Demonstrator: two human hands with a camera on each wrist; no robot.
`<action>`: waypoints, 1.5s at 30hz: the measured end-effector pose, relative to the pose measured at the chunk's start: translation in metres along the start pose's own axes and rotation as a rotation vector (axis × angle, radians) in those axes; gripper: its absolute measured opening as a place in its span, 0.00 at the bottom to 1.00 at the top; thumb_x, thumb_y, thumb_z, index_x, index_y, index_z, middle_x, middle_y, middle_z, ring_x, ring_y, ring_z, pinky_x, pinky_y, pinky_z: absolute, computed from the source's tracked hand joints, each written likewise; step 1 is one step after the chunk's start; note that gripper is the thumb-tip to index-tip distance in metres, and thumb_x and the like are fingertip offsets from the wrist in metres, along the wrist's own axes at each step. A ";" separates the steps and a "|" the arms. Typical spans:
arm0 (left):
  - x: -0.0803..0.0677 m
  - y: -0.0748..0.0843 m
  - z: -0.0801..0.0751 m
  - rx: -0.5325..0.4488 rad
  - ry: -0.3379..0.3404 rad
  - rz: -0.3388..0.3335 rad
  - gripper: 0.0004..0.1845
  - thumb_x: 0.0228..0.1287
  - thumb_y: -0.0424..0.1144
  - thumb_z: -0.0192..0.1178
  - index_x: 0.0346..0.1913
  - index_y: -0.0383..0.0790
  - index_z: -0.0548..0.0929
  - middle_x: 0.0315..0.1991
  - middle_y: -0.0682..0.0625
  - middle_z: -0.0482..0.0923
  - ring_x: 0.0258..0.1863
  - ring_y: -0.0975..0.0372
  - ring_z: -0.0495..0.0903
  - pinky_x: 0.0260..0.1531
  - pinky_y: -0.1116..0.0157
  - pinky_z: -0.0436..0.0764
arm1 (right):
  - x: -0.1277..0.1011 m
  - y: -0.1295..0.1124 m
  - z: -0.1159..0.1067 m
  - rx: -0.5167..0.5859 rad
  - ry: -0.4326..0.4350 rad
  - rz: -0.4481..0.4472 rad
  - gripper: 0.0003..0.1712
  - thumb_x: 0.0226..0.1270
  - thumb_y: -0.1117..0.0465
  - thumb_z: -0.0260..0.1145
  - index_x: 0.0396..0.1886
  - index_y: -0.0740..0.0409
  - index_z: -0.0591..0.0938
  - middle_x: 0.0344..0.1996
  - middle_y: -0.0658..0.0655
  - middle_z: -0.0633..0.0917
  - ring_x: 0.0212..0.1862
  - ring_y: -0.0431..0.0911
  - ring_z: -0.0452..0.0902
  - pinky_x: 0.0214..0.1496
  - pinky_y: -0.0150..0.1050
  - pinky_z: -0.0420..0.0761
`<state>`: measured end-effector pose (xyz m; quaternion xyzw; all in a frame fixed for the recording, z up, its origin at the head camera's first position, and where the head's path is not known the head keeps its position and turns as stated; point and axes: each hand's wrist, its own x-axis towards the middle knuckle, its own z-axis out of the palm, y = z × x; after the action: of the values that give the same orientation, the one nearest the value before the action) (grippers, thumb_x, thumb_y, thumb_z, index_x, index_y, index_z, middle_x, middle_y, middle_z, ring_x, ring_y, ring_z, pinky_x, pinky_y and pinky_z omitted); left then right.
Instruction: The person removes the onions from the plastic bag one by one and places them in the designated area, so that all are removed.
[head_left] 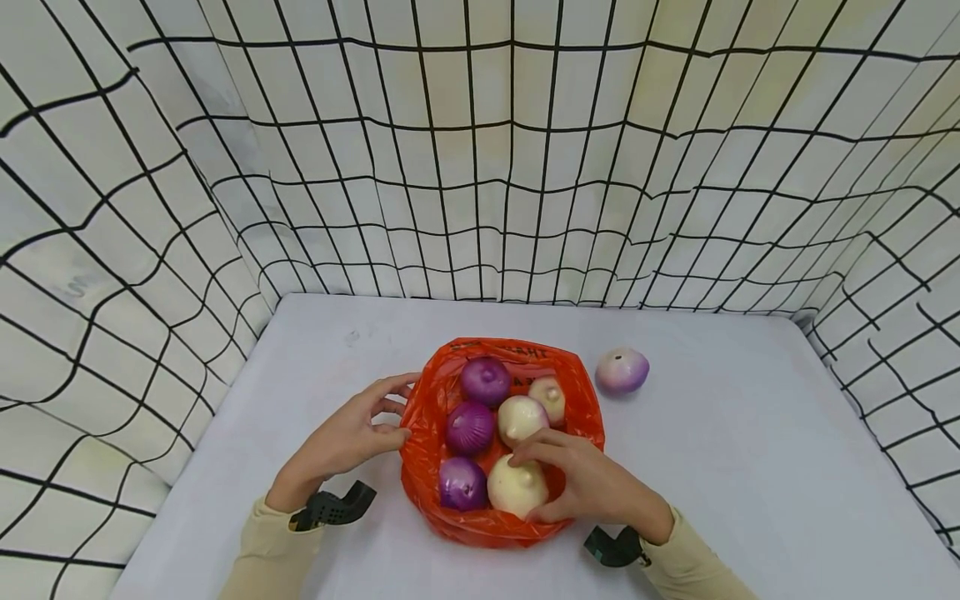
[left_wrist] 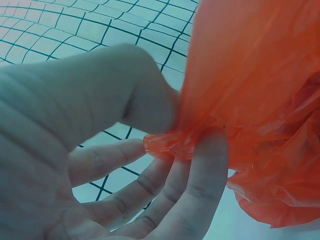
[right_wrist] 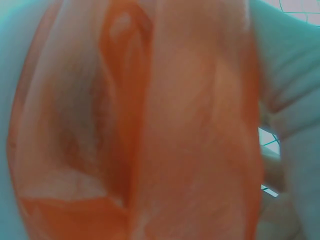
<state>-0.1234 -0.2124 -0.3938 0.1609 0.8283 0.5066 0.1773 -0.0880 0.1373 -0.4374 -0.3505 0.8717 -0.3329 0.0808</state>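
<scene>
A red plastic bag (head_left: 423,492) stands wide-mouthed in the middle of the table, with several purple and white onions inside. My left hand (head_left: 348,437) pinches the bag's left edge between thumb and fingers; the left wrist view shows the film (left_wrist: 225,75) gathered there. Inside the mouth, at the front right, my right hand (head_left: 592,479) has its fingers and thumb curled round a white onion (head_left: 516,490). Beside that onion lies a purple onion (head_left: 462,483), and behind it another white onion (head_left: 521,419). The bag's film (right_wrist: 200,125) covers most of the right wrist view and hides the fingers.
One purple-and-white onion (head_left: 622,371) lies on the white table (head_left: 735,433), to the right of the bag. Black netting (head_left: 510,125) over pale walls encloses the table at the back and both sides.
</scene>
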 end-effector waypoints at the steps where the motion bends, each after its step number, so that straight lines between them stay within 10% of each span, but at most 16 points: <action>1: 0.000 0.000 0.000 0.000 0.000 -0.001 0.40 0.64 0.34 0.66 0.78 0.44 0.64 0.68 0.37 0.68 0.64 0.45 0.74 0.48 0.65 0.90 | 0.000 -0.001 0.000 -0.001 0.005 0.002 0.30 0.51 0.50 0.84 0.55 0.40 0.84 0.55 0.41 0.84 0.60 0.40 0.79 0.66 0.39 0.82; 45: 0.000 0.002 0.001 0.009 0.001 0.018 0.39 0.64 0.33 0.66 0.78 0.44 0.64 0.67 0.36 0.68 0.63 0.44 0.76 0.48 0.66 0.89 | -0.009 0.009 -0.024 0.223 0.308 -0.066 0.35 0.48 0.51 0.86 0.58 0.47 0.84 0.57 0.51 0.85 0.58 0.41 0.83 0.60 0.38 0.87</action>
<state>-0.1229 -0.2110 -0.3922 0.1686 0.8293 0.5043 0.1716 -0.0952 0.1607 -0.4253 -0.3127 0.8195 -0.4795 -0.0264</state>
